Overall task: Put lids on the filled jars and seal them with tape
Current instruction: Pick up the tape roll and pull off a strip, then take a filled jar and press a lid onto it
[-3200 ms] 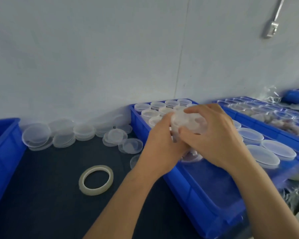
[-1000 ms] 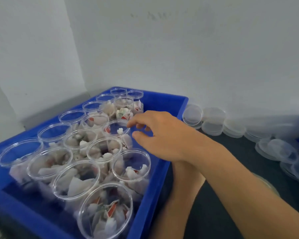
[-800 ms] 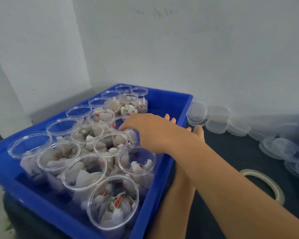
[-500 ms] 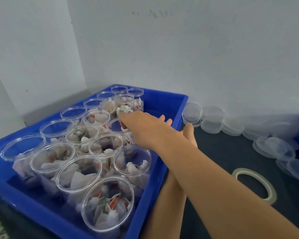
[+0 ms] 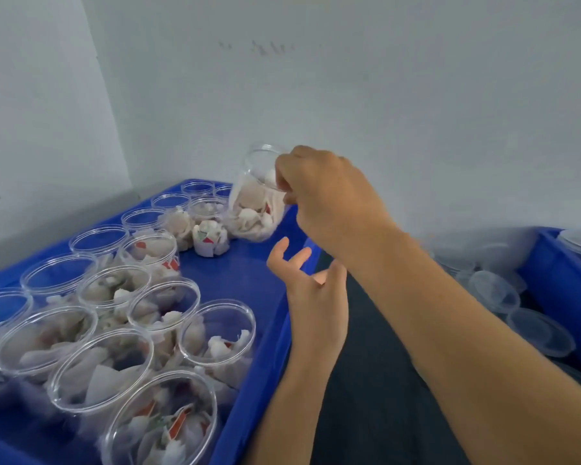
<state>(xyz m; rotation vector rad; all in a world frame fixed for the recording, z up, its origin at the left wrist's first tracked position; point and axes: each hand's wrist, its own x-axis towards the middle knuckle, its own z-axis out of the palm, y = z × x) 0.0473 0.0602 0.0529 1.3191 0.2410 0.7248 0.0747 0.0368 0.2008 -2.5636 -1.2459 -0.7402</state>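
Clear plastic jar (image 5: 255,196) hangs from my right hand (image 5: 326,193), pinched at its rim above the far corner of the blue bin (image 5: 275,317). It tilts, mouth up and away, long axis leaning left to right downward. My left hand (image 5: 311,297) waits just below and nearer me, fingers spread, holding nothing. Loose lids (image 5: 493,290) lie to the right on the tabletop.
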